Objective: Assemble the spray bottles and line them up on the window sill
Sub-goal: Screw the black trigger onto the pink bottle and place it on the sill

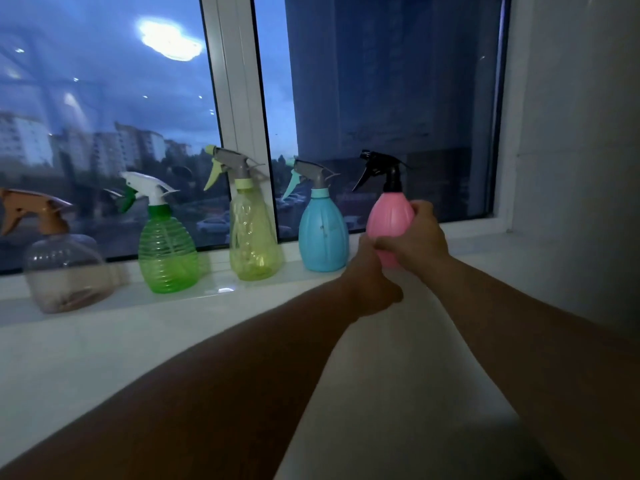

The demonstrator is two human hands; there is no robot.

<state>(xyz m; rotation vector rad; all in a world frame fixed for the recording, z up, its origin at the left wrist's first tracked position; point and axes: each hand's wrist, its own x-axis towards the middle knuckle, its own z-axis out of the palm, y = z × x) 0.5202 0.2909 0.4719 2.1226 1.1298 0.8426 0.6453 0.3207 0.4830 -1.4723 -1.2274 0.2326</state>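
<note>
A pink spray bottle (pixel 388 216) with a black trigger head stands at the right end of a row on the white window sill (pixel 214 327). My right hand (pixel 417 237) wraps its right side and my left hand (pixel 370 278) grips its lower front. To its left stand a blue bottle (pixel 323 233) with a grey and teal head, a yellow-green bottle (pixel 252 237), a green bottle (pixel 168 254) with a white head, and a clear bottle (pixel 64 268) with an orange head at the far left. All have heads fitted.
The window pane (pixel 398 98) and its white frame post (pixel 239 98) rise right behind the bottles. A white side wall (pixel 575 133) closes the sill on the right. The front part of the sill lies bare under my arms.
</note>
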